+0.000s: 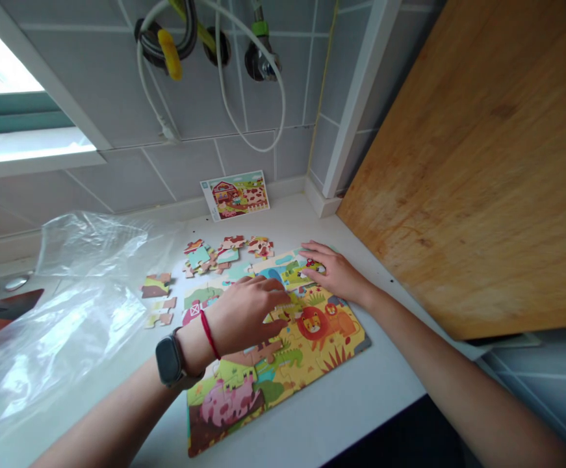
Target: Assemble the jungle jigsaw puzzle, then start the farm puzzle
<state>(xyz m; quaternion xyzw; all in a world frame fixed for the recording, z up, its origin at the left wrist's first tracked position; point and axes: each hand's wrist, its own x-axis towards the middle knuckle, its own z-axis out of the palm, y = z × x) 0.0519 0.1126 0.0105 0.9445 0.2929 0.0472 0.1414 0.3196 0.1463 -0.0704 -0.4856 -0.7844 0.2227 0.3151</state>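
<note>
A colourful animal jigsaw puzzle lies on the white counter. It shows lions, a crocodile and, at its lower left, pieces forming a pink pig. Over the middle of the puzzle is my left hand, palm down, with a gap between thumb and forefinger; no piece can be seen in it. That wrist wears a dark watch and a red cord. My right hand rests on the puzzle's upper right edge, fingers stretched out. Loose jigsaw pieces are heaped beyond the board, and several more sit to its left.
A picture card with a barn and cow leans against the tiled wall. Crumpled clear plastic covers the counter's left side. At right stands a large wooden board. A white cable and pipe fittings hang above.
</note>
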